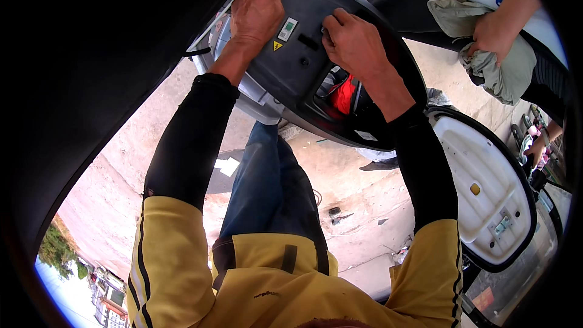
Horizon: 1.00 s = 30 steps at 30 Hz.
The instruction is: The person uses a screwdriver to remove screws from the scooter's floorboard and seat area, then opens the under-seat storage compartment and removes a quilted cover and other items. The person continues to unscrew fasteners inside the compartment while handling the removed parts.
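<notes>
A black plastic panel (291, 9) with a small label and a yellow warning sticker (277, 45) covers part of a scooter's under-seat area. My left hand (258, 9) lies at the panel's far left edge, its fingers curled over that edge. My right hand (355, 42) is bent over the panel's right part, fingers curled and drawn together; whatever they pinch is hidden beneath them. Below this hand, an opening in the panel shows something red (344, 94) and dark items inside the compartment. Silver body trim (252, 94) runs along the panel's left side.
The scooter's seat (480, 182) is tipped up at the right, white underside showing. At the upper right another person's hand (495, 33) holds a grey-green cloth (504, 76). White paper (227, 166) and small debris (335, 212) lie on the concrete ground.
</notes>
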Motion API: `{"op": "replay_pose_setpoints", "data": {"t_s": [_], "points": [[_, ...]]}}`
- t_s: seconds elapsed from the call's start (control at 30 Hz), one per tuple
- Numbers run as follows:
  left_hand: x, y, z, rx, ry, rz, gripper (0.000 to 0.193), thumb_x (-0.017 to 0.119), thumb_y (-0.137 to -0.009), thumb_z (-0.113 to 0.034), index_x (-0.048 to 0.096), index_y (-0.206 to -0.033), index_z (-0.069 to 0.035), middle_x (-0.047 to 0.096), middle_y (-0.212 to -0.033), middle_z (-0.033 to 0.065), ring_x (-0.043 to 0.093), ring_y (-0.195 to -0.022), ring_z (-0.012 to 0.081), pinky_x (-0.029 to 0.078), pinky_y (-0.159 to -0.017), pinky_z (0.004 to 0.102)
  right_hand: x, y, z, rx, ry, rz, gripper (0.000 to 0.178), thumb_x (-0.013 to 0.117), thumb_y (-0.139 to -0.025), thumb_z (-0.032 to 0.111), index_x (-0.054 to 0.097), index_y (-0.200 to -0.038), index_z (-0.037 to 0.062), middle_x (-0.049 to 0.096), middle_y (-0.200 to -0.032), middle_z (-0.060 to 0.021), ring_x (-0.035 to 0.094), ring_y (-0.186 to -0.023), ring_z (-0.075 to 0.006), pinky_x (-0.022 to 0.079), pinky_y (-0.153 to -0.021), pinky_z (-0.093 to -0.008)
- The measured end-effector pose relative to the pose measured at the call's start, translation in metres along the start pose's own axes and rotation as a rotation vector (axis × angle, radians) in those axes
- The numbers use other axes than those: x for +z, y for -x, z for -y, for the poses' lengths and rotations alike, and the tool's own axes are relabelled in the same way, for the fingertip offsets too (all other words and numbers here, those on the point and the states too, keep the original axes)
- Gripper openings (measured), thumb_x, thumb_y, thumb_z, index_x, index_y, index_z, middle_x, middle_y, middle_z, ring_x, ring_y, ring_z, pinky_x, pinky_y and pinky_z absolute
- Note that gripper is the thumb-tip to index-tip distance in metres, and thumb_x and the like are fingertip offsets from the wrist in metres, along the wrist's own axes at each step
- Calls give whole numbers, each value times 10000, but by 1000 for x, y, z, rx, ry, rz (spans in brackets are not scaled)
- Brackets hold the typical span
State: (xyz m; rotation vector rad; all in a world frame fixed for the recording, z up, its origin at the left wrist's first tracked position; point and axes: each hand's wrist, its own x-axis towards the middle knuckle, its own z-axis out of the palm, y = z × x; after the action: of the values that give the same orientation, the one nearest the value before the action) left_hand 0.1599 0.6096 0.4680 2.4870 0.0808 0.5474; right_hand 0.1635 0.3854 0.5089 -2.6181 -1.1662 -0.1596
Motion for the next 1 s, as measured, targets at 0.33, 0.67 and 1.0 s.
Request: {"op": "replay_pose_setpoints", "data": {"t_s": [0.33,0.67,1.0], "points": [[4,1,3,8,8,-12,207,534,-1086,-226,699,-1182,-147,733,-1135,65,708,-1009,339,551,-867,432,3,8,-7,-16,-5,-53,138,767,-900,141,673,-977,77,643,-936,-76,717,-806,-295,602,-690,-393],[3,-4,12,48,-7,43,240,516,-1099,-232,709,-1202,-134,740,-1132,91,720,-1038,329,552,-902,433,14,9,6,91,106,-80,130,757,-851,126,686,-950,81,666,-935,-64,760,-851,-245,623,-683,-355],[-1,-7,25,55,-78,114,311,483,-1101,-222,728,-1220,-71,759,-1117,147,732,-1009,302,539,-909,403,34,17,13,175,51,-211,130,713,-827,145,718,-812,16,685,-798,-116,761,-702,-287,576,-530,-399]]}}
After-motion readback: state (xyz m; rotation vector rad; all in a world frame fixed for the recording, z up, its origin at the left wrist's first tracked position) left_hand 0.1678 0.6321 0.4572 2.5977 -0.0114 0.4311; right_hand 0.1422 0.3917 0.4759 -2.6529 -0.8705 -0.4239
